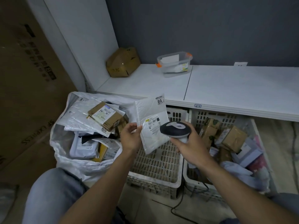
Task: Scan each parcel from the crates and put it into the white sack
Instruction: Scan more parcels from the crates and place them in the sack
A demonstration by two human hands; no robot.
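Observation:
My left hand [130, 137] pinches the left edge of a flat white mailer parcel [151, 113] and holds it upright over the left crate [155, 164], label facing me. My right hand [189, 145] grips a black and grey barcode scanner [175, 129], its head right in front of the parcel's label. The white sack [80, 162] stands open at the left, holding several mailers and small cardboard boxes. The right crate [257, 130] holds several brown boxes and soft packets.
A white shelf [226, 88] runs above the crates, carrying a dented cardboard box [123, 63] and a clear plastic tub [175, 63]. Large cardboard cartons [27, 88] stand at the left. The scanner cable [181, 202] trails on the floor between the crates. My knee [53, 194] is at lower left.

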